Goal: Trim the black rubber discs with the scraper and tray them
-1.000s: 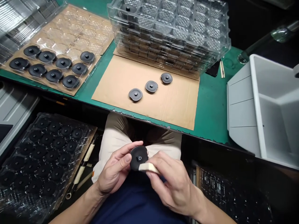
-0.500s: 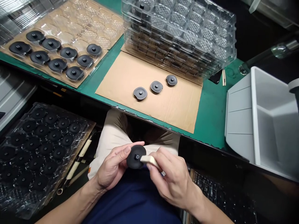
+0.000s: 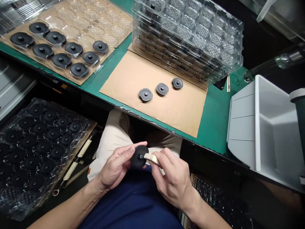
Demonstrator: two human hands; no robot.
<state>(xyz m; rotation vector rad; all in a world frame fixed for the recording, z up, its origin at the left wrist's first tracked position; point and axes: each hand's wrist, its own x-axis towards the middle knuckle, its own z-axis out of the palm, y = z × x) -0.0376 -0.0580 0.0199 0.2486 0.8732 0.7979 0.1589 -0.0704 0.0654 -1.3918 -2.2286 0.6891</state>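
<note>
Between thumb and fingers, my left hand (image 3: pixel 117 166) holds a round black disc (image 3: pixel 138 160) with a small raised hub, above my lap. My right hand (image 3: pixel 172 178) is closed on a flat cream-coloured tool (image 3: pixel 152 157), whose tip is at the hub of the disc. Three similar black discs lie in a slanting row on a cardboard sheet (image 3: pixel 183 119): a near one (image 3: pixel 145 94), a middle one (image 3: pixel 162 89) and a far one (image 3: pixel 177 83).
A clear tray (image 3: pixel 114 24) with several black discs lies at the upper left. Stacked clear trays (image 3: pixel 190 38) stand behind the cardboard. A grey bin (image 3: pixel 241 127) is at the right. Another filled tray (image 3: pixel 43 140) sits low at the left, beside the bench edge.
The view has shifted slightly. Both hands remain at the disc, which is tilted a little differently, with the cream tool still at its hub.
</note>
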